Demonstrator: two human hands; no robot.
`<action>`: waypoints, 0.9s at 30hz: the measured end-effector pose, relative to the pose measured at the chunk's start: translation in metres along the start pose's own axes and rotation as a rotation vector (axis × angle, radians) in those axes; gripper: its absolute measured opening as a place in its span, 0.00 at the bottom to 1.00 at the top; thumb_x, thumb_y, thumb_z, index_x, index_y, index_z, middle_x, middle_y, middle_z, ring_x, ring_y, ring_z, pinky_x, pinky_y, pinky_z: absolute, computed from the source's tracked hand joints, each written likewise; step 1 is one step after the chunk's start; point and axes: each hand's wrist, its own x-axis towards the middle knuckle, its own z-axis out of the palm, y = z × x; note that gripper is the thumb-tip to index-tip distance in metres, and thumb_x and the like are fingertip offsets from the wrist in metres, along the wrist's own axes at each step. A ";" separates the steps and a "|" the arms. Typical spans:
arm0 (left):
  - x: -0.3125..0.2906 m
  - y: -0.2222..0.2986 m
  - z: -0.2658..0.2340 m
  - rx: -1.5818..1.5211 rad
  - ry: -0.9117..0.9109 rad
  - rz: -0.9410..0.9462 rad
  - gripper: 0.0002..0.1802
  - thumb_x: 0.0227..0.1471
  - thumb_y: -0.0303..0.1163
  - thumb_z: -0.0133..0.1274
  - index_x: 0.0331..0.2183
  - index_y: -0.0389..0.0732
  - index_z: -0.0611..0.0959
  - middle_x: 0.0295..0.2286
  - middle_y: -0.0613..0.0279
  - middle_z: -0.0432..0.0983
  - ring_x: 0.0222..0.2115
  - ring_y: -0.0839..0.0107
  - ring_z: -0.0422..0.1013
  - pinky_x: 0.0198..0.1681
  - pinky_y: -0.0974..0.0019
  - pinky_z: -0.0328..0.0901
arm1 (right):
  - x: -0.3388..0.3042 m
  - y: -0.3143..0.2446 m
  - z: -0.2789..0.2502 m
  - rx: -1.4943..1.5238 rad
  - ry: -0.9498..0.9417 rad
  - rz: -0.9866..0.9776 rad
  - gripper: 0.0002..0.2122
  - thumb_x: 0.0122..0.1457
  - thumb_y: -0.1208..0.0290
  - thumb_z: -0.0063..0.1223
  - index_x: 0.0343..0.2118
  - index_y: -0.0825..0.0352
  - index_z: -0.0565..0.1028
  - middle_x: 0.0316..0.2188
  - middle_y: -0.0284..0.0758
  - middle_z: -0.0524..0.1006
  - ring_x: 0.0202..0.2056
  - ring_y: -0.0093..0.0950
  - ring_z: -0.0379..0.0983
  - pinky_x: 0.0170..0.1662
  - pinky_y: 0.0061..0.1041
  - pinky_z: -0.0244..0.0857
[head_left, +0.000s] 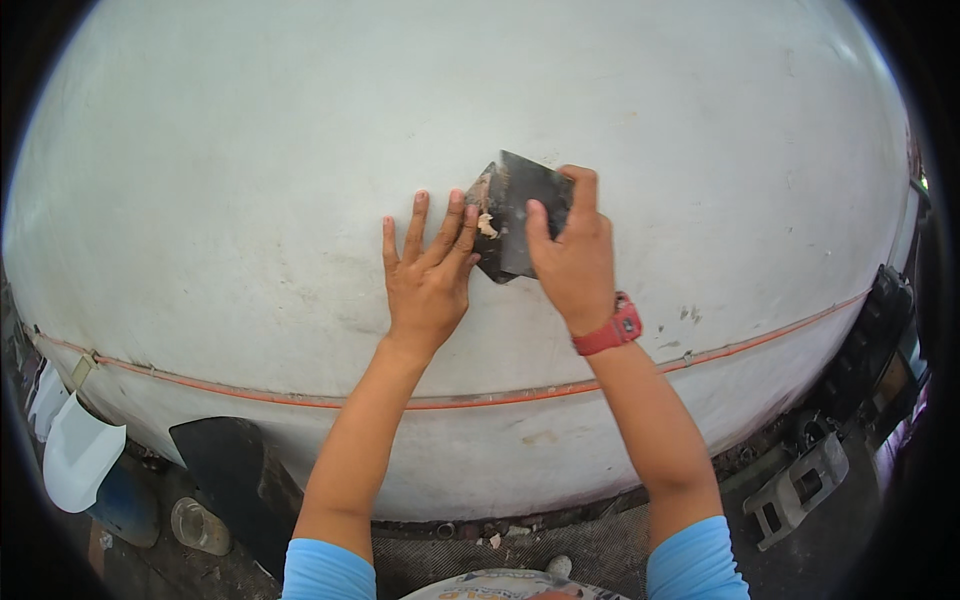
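Note:
Two thin dark sheets meet in front of a large pale curved panel. The left one, a dark sheet smeared with beige paste [487, 235], is held at its left edge by the thumb and index finger of my left hand [428, 285]. The other fingers of that hand are stretched apart. My right hand [580, 255] grips a plain dark flat sheet [520, 215], thumb on its near face and fingers round its right edge. This sheet is tilted and overlaps the smeared one. A red watch [608, 328] is on my right wrist.
The pale curved panel [250, 130] fills most of the view, crossed low down by an orange strip [480, 401]. At lower left are a white curved part [80, 455], a clear tub [200, 525] and a black panel [235, 475]. A grey plastic part [800, 490] lies at lower right.

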 end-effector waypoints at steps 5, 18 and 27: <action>0.000 -0.001 0.008 -0.050 -0.028 -0.004 0.38 0.68 0.33 0.61 0.76 0.57 0.72 0.77 0.75 0.61 0.80 0.51 0.48 0.79 0.28 0.36 | 0.012 -0.008 0.000 -0.003 -0.050 0.042 0.17 0.70 0.78 0.58 0.57 0.67 0.67 0.26 0.50 0.81 0.27 0.50 0.84 0.29 0.43 0.73; -0.002 -0.003 0.010 -0.029 -0.071 0.014 0.39 0.70 0.32 0.58 0.77 0.57 0.69 0.78 0.76 0.59 0.81 0.49 0.43 0.79 0.24 0.32 | 0.034 0.002 -0.013 -0.041 -0.158 -0.087 0.16 0.69 0.77 0.59 0.56 0.66 0.69 0.29 0.51 0.84 0.30 0.56 0.84 0.33 0.46 0.75; -0.007 0.004 0.021 -0.014 -0.008 -0.062 0.42 0.72 0.40 0.57 0.79 0.53 0.62 0.80 0.65 0.52 0.81 0.41 0.32 0.77 0.21 0.23 | 0.039 0.000 -0.016 -0.043 -0.314 -0.081 0.15 0.68 0.75 0.60 0.55 0.63 0.70 0.28 0.52 0.82 0.29 0.56 0.81 0.32 0.46 0.71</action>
